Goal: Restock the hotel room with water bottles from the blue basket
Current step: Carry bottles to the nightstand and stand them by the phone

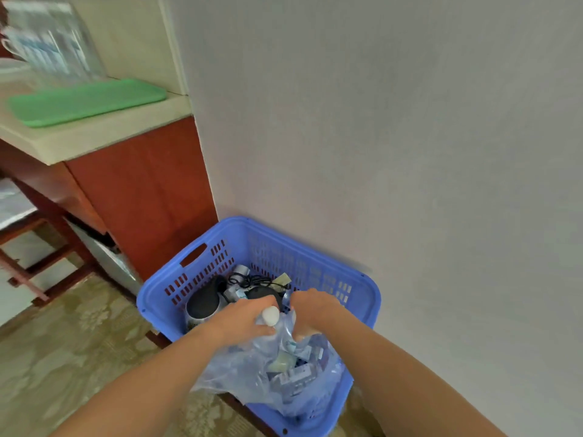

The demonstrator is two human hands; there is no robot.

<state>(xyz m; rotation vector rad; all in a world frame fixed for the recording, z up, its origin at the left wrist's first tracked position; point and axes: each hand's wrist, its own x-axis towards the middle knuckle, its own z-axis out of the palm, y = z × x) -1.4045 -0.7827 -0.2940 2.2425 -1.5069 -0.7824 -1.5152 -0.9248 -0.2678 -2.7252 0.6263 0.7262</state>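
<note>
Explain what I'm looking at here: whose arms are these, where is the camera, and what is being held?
There is no robot. The single picture comes from a camera worn on a person's head, looking down, so the two bare arms reaching in from the bottom are that person's own. A blue basket stands low against the wall, beside a counter with a green tray on it. In the basket lie a clear bag of small items, a dark appliance and a black cable. The left hand grips a white-capped bottle at the bag's top. The right hand curls into the bag beside it, apparently gripping the plastic; blur hides the details.
</note>
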